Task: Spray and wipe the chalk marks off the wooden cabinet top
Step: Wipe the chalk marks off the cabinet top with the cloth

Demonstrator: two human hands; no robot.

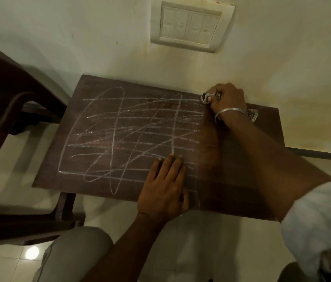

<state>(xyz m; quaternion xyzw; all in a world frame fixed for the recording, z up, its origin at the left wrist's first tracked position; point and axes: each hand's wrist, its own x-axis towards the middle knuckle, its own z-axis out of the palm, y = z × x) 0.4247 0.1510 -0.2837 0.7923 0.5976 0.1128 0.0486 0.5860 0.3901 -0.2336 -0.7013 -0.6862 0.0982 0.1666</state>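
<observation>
**Cloth at the Back Corner of the Scribbled Top**

The flat dark brown wooden cabinet top [231,192] stood against the pale cream wall [79,37]. White chalk marks [132,135] covered most of it. There were long lines, loops and a big box shape, all crossing each other. The marks filled the left and middle parts. The strip on the right side showed mostly bare wood.

The right hand [227,98] was at the back right corner of the top, close to the wall. Its fingers were curled tight around a bunched striped cloth [206,98]. A bit of the cloth poked out past the knuckles, and another bit showed behind the wrist. The cloth touched the wood right where the top chalk line ended. A thin silver bangle [229,111] sat on that wrist, and a rolled white sleeve [319,218] covered the arm higher up.

The left hand [164,184] lay flat on the front part of the top. Its fingers were straight and close together, with the tips on the chalk lines.

A dark brown plastic chair [8,94] stood just beside the top on the left. A cream switch plate [191,25] hung on the wall above. Shiny pale floor tiles [8,267] showed below.
</observation>
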